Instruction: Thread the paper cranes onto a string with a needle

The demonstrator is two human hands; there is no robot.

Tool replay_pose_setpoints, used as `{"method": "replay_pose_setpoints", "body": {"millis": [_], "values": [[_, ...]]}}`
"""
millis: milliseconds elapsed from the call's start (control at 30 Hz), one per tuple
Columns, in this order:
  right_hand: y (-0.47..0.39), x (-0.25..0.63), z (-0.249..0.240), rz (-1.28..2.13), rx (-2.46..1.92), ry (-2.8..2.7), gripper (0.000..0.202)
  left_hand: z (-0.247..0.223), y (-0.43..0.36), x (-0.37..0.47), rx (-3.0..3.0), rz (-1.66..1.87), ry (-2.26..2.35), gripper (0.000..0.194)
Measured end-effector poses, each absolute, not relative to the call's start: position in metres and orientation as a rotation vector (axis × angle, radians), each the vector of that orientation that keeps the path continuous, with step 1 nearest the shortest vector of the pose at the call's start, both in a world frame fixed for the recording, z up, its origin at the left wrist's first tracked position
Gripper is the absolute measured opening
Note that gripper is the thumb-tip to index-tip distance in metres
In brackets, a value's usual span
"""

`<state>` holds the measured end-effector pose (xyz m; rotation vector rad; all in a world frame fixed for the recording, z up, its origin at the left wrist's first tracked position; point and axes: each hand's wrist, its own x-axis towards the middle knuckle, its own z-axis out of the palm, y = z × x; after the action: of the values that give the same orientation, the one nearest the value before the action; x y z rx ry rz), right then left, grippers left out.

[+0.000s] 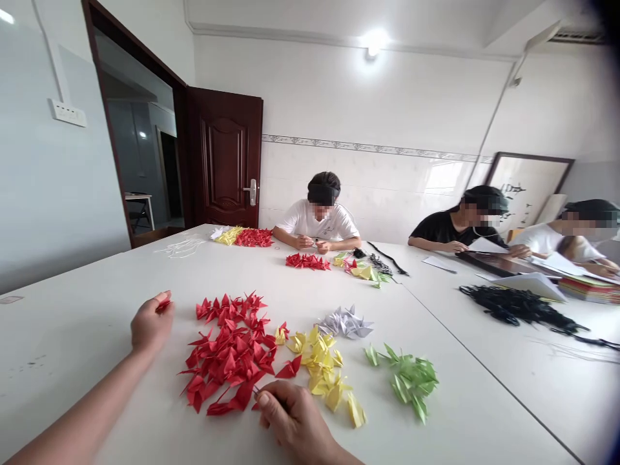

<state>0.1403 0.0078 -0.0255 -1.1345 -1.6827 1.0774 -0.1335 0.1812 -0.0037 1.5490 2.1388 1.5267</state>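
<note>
My left hand (152,323) is raised a little over the table, left of the red pile, its fingers closed on a red paper crane (165,305) that shows only in part. My right hand (298,416) is closed at the near edge of the pile. From its pinched thumb and finger juts a thin needle-like piece (256,390), mostly hidden. Between both hands lies a heap of red paper cranes (230,355). Yellow cranes (320,361) lie just beyond my right hand, white cranes (346,321) behind those, and green cranes (414,381) to the right.
Across the white table (121,278) a person (320,223) works with red cranes (307,261) in front. Two more people sit at the right by papers. Bundled black cords (523,310) lie on the right table, past a seam. White strings (181,246) are at the far left.
</note>
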Motion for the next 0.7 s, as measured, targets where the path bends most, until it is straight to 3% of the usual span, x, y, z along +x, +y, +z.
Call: {"method": "replay_pose_setpoints", "body": {"millis": [300, 433, 700], "values": [[0.002, 0.142, -0.025, 1.006, -1.078, -1.546, 0.048, -0.008, 0.071, -0.027, 2.030, 1.514, 1.163, 0.026], [-0.001, 0.142, -0.025, 0.969, -1.073, -1.480, 0.041, -0.014, 0.055, -0.018, 2.320, 1.384, 1.024, 0.030], [0.000, 0.145, -0.025, 1.053, -1.147, -1.547, 0.037, -0.015, 0.050, -0.020, 2.306, 1.247, 0.972, 0.034]]}}
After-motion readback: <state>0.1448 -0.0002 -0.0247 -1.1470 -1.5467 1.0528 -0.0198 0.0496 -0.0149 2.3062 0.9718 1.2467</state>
